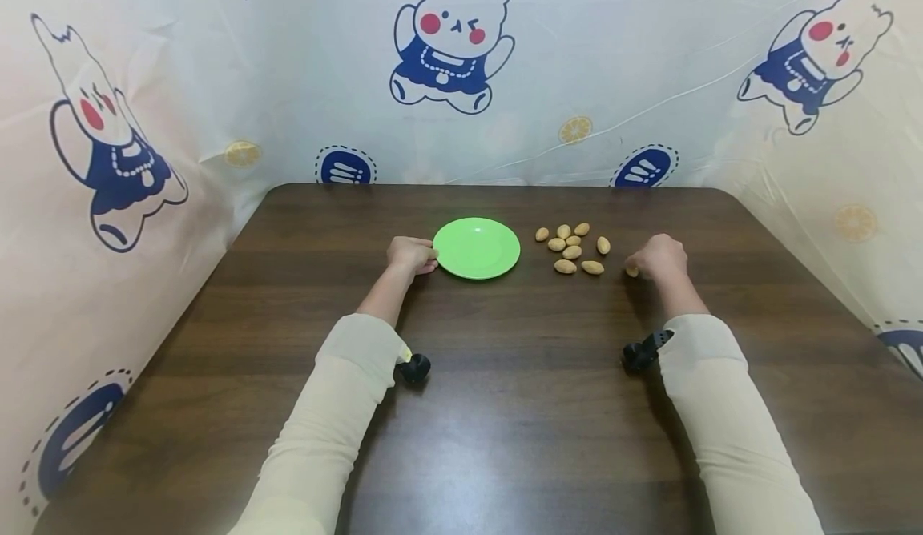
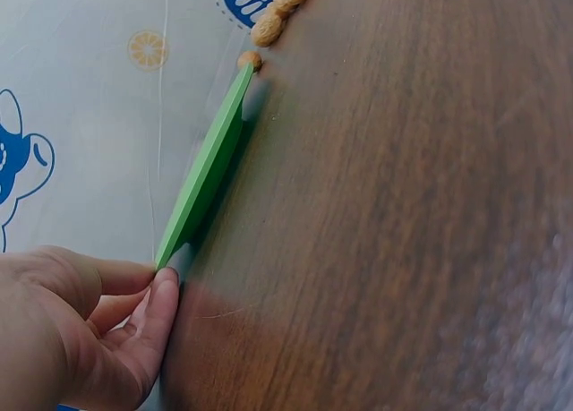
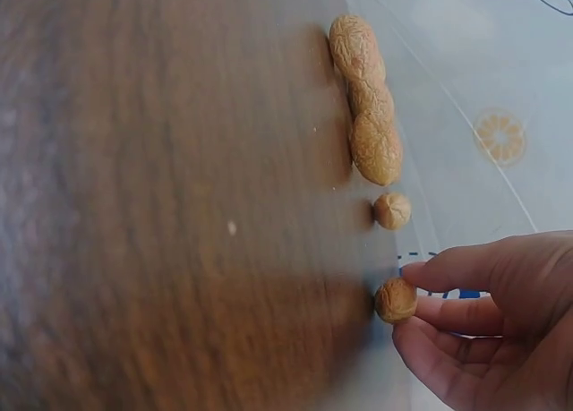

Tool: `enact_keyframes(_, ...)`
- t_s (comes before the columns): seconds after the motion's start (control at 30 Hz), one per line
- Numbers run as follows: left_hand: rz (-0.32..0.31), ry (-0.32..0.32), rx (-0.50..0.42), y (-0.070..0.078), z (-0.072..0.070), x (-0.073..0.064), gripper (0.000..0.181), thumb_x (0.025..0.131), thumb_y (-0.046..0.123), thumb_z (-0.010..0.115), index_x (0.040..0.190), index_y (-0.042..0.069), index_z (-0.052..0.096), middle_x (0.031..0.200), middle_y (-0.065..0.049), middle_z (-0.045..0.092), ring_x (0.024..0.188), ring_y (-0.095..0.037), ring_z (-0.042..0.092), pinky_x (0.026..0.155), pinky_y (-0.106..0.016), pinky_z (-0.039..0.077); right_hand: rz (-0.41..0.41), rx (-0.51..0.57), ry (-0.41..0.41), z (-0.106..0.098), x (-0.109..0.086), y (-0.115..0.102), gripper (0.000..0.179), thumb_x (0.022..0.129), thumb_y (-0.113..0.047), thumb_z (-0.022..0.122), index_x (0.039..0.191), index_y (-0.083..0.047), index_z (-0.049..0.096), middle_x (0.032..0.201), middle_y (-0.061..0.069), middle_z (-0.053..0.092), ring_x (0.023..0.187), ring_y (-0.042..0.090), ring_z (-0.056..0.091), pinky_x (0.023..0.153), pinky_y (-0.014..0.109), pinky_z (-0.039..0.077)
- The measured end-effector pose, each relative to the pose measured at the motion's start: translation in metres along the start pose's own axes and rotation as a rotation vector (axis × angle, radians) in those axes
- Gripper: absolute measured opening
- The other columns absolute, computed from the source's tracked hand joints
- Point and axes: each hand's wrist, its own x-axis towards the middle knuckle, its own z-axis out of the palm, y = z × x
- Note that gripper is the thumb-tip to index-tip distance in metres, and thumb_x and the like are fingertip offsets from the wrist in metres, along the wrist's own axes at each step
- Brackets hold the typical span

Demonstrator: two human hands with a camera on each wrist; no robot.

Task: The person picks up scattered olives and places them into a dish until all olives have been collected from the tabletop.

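Note:
A round green plate [image 1: 477, 248] lies on the brown table, and my left hand [image 1: 413, 255] pinches its left rim between thumb and fingers. Seen edge-on in the left wrist view, the plate [image 2: 208, 174] has its near rim in those fingertips. To the plate's right, several unshelled peanuts [image 1: 572, 252] are scattered in a loose group. Right of that group, my right hand [image 1: 662, 259] holds a single peanut [image 3: 396, 300] between thumb and fingers, low at the tabletop. Another peanut [image 3: 392, 211] lies just beyond it in the right wrist view.
The dark wood table [image 1: 505, 407] extends under both arms. Behind and at the sides hangs a pale cloth [image 1: 303, 62] printed with cartoon bears. Each wrist carries a small black camera, one at the left sleeve [image 1: 360, 351] and one at the right sleeve [image 1: 699, 351].

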Motion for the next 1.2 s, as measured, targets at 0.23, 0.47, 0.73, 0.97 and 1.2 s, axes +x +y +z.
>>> enact_keyframes(0.23,-0.002,-0.001,0.002,0.001,0.0,0.0,0.033,0.083,-0.003,0.065,0.115,0.0,0.064,0.087,-0.011,0.064,0.051,-0.007,0.057,0.061,-0.02,0.055,0.008,0.018,-0.044,0.0,0.002,0.003,0.03,0.079,-0.023,0.063,0.075,0.007,0.061,0.076,0.017,0.057,0.081,0.034,0.05,0.075,0.044,0.046)
enact_keyframes(0.47,-0.006,0.0,0.012,0.001,0.0,-0.002,0.032,0.083,-0.003,0.065,0.115,0.0,0.064,0.087,-0.012,0.064,0.052,-0.008,0.057,0.061,-0.021,0.055,0.035,0.057,-0.07,0.001,0.005,0.003,0.028,0.079,-0.023,0.06,0.077,0.006,0.061,0.078,0.015,0.057,0.081,0.032,0.05,0.07,0.039,0.045)
enact_keyframes(0.73,-0.002,0.004,0.022,0.002,0.0,-0.002,0.032,0.084,-0.003,0.065,0.115,0.0,0.064,0.085,-0.011,0.065,0.052,-0.008,0.057,0.061,-0.022,0.055,-0.015,0.119,-0.002,0.0,0.006,-0.003,0.03,0.078,-0.025,0.06,0.067,0.001,0.067,0.068,0.008,0.059,0.085,0.033,0.049,0.073,0.041,0.045)
enact_keyframes(0.97,0.0,0.008,0.008,0.002,0.002,-0.002,0.03,0.083,-0.004,0.064,0.113,-0.001,0.064,0.082,-0.01,0.063,0.052,-0.008,0.057,0.064,-0.023,0.056,-0.035,0.242,0.094,0.006,0.008,-0.007,0.025,0.073,-0.021,0.059,0.078,-0.001,0.073,0.054,-0.004,0.057,0.092,0.034,0.05,0.075,0.037,0.045)
enact_keyframes(1.2,-0.002,0.01,0.018,0.001,0.001,-0.001,0.031,0.083,-0.003,0.065,0.115,0.0,0.064,0.084,-0.011,0.065,0.054,-0.009,0.058,0.065,-0.023,0.056,-0.021,0.414,0.118,0.015,0.012,-0.015,0.032,0.081,-0.025,0.059,0.099,0.001,0.07,0.062,-0.003,0.063,0.097,0.03,0.051,0.085,0.039,0.043)
